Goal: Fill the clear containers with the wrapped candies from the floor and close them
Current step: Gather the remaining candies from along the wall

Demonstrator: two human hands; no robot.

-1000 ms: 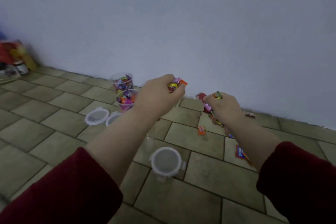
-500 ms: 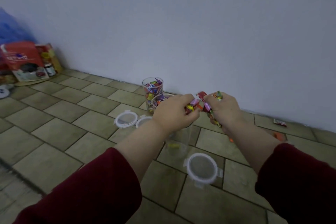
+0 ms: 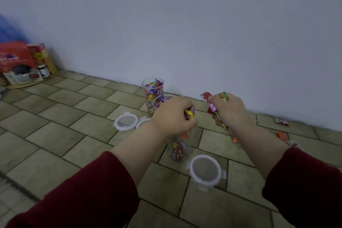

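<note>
Leaning against the pale wall at the far left edge of the tiled floor (image 3: 55, 116) are red printed packages (image 3: 17, 63) with a small dark-lidded jar (image 3: 44, 70) beside them. Further right, two white-rimmed round lids (image 3: 126, 121) lie flat and touching on the tiles, just in front of two open clear containers (image 3: 152, 90) packed with bright wrapped candies, standing near the wall. The left hand (image 3: 173, 115), fingers curled shut around a few wrapped candies (image 3: 188, 114), hangs directly over a third tall clear container (image 3: 178, 146) that stands upright and is partly filled. A third round lid (image 3: 205, 170) rests just beside that container's right side. The right hand (image 3: 228, 110) clutches a bunch of wrapped candies (image 3: 211, 104) in a closed fist. A few loose candies (image 3: 282, 121) lie scattered along the wall at the right.
</note>
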